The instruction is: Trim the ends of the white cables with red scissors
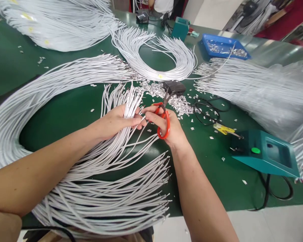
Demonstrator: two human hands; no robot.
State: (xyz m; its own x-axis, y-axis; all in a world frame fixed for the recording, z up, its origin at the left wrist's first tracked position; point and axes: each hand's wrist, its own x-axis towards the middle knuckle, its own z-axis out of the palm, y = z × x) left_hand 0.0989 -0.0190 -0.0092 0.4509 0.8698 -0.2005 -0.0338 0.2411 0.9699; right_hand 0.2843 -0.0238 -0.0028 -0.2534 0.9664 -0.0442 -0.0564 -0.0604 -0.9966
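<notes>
My left hand (123, 119) is closed around a bunch of white cables (131, 104), their ends sticking up above the fingers. Red-handled scissors (167, 126) hang on my right hand (168, 126), blades pointing up and slightly apart. The thumb and forefinger of that hand pinch the tip of a single cable beside the left thumb. Below the hands, many more white cables (121, 195) fan out across the green table (192, 178), their ends toward the right. Small silvery scraps (179, 104) lie heaped just beyond the scissors.
A small black block (175, 87) sits among the scraps. To the right are a teal device (265, 151) with a yellow clip (224, 129) and black leads. Further back lie a coiled cable bundle (164, 72), a blue tray (224, 47) and plastic-wrapped cables (272, 87). People are beyond the table.
</notes>
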